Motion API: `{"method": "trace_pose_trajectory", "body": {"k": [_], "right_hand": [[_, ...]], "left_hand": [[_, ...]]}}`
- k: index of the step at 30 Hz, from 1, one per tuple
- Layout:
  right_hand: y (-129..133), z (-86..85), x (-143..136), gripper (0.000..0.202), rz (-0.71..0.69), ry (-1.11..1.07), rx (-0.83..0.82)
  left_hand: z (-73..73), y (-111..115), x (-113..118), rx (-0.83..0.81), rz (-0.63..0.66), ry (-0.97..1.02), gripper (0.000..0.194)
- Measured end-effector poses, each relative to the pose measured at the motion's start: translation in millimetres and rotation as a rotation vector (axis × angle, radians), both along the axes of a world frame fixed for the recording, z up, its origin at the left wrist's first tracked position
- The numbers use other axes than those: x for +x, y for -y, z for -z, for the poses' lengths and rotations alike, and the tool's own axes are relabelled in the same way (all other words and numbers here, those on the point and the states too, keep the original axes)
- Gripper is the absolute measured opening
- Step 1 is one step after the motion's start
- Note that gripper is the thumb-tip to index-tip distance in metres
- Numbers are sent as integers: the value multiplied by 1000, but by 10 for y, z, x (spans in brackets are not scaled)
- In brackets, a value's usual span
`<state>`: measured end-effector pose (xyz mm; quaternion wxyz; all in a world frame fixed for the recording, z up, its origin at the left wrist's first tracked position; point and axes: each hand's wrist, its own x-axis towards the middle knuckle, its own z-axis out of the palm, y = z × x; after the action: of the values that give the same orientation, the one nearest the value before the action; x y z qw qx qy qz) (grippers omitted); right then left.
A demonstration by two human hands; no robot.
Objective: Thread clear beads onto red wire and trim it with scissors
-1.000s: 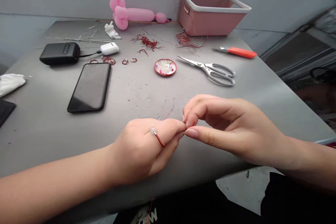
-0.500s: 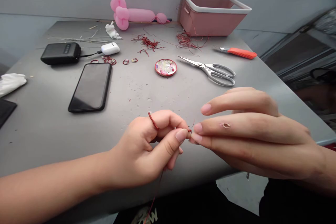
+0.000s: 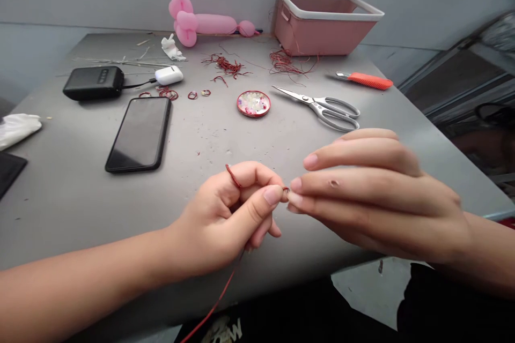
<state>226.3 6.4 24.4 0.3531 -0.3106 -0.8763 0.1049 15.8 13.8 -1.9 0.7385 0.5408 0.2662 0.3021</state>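
Observation:
My left hand (image 3: 237,209) pinches a thin red cord (image 3: 217,300) between thumb and forefinger, and its long end hangs below the hand toward my lap. A loop of red cord (image 3: 233,176) circles the base of the left forefinger. Opposite, my right hand (image 3: 374,198) has its thumb and forefinger closed at the cord's short end, touching the left fingertips; its other fingers stretch forward. A tiny bit of cord shows between the two pinches, the rest is covered by fingers. Beyond the hands lie a round dish of beads (image 3: 254,113) and scissors (image 3: 322,107).
A phone (image 3: 139,134), a black power bank (image 3: 93,83) and a white earphone case (image 3: 169,75) lie on the left. Red cord scraps (image 3: 227,65), a pink balloon (image 3: 215,23) and a pink basket (image 3: 322,35) are at the back. An orange-handled cutter (image 3: 369,81) lies right.
Both hands have shifted slightly up and to the left, still pinching close together. The hanging cord now swings further left and shows more of its length.

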Motion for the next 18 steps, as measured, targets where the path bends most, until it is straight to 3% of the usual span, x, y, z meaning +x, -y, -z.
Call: {"method": "trace_pose_trajectory", "body": {"k": [3, 8, 12, 18], "right_hand": [[-92, 65, -4, 9, -142, -60, 72], [-173, 108, -15, 3, -238, -245, -344], [-179, 134, -13, 14, -237, -287, -618], [-163, 154, -47, 2, -277, -260, -540]], "left_hand": [[8, 1, -5, 69, -74, -18, 9], [21, 8, -26, 121, -59, -54, 5], [22, 22, -31, 107, -30, -54, 6], [3, 21, -6, -93, -30, -16, 13]]}}
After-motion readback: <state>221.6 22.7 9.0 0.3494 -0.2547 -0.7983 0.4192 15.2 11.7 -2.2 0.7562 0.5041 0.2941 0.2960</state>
